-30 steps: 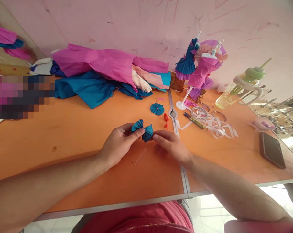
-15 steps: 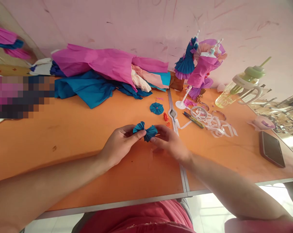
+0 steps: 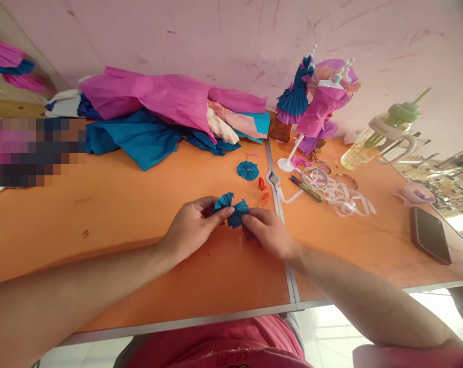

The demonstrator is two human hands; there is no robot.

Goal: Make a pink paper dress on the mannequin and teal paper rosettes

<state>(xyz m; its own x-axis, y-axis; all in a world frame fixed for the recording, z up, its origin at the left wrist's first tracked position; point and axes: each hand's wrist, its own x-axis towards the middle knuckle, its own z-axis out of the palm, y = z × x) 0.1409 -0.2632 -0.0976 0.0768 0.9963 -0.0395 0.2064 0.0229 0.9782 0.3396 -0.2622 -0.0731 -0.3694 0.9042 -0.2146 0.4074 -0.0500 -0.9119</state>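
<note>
My left hand (image 3: 193, 226) and my right hand (image 3: 268, 232) meet above the orange table (image 3: 120, 214), both pinching a small pleated blue crepe-paper piece (image 3: 233, 208) shaped like a bow. The left fingers grip its middle and left fan. The right fingertips pinch its right fan from below. A finished round blue paper rosette (image 3: 248, 170) lies on the table just beyond, with small red paper scraps (image 3: 262, 184) beside it.
Pink and blue crepe-paper sheets (image 3: 158, 115) are heaped along the wall. Small dress forms in paper dresses (image 3: 316, 105) stand at the back right, next to tape rolls and white ribbon (image 3: 331, 189), a pen (image 3: 306, 188), a green-lidded bottle (image 3: 385, 135) and a phone (image 3: 429, 235).
The right hand has closed in from beside the blue piece and now pinches its right fan. The piece has shifted slightly right and turned a little between the fingers.
</note>
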